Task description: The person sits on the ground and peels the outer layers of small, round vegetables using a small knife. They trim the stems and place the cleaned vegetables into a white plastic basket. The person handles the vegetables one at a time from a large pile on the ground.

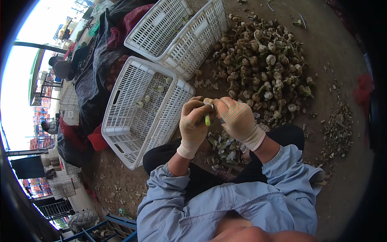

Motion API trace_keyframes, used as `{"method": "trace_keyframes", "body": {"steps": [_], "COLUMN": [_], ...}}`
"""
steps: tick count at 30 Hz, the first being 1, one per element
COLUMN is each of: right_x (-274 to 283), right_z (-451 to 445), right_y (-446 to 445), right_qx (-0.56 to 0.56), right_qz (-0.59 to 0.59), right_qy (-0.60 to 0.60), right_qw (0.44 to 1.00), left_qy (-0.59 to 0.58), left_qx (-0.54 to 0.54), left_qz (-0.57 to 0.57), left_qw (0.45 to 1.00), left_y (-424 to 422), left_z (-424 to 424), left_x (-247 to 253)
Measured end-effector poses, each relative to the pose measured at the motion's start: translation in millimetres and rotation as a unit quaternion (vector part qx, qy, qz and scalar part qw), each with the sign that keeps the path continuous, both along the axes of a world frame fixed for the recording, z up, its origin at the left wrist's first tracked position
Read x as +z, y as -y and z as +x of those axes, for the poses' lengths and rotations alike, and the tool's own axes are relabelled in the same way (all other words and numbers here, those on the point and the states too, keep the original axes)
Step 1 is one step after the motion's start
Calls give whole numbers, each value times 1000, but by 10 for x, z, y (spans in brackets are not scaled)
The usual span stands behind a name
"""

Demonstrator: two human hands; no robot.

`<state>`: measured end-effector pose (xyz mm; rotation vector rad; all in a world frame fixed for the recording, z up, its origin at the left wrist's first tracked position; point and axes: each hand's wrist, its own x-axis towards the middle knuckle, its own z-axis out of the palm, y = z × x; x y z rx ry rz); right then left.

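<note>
My left hand (193,125), in a striped knit glove, holds a garlic bulb (208,101) with its cut green stem (207,119) pointing down toward me. The fingers of my right hand (239,121), gloved alike, press on the bulb from the other side and partly hide it. Below those fingers a small dark edge shows, perhaps a blade; I cannot tell. White papery skin is visible on the bulb between both hands. Under my hands, a heap of peeled garlic skins (228,148) lies between my bent legs.
A large pile of unpeeled garlic bulbs (266,66) covers the ground ahead. To the left, a white plastic crate (142,148) contains several peeled bulbs; a second crate (196,36) stands beyond. Skin scraps (338,133) lie at right. Dark sheeting (90,81) and people are farther left.
</note>
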<state>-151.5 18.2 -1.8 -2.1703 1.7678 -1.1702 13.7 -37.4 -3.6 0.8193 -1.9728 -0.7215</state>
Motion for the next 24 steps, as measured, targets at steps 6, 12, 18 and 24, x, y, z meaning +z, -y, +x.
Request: {"method": "trace_keyframes", "body": {"steps": [6, 12, 18, 24], "right_x": [-177, 21, -82, -411], "right_z": [-218, -245, -28, -104], "right_y": [202, 190, 58, -77], "right_qx": [-90, 1, 171, 152], "right_qz": [170, 508, 521, 476], "right_qy": [-34, -187, -123, -187], "right_qw": [981, 841, 827, 846], "left_qy": [37, 37, -125, -393], "left_qx": [-74, -107, 52, 17], "left_qz": [-86, -93, 470, 424], "left_qw": [993, 989, 872, 816], "left_y": [28, 98, 419, 1876], "left_z": [45, 138, 73, -387], "left_x": [109, 123, -269, -568]}}
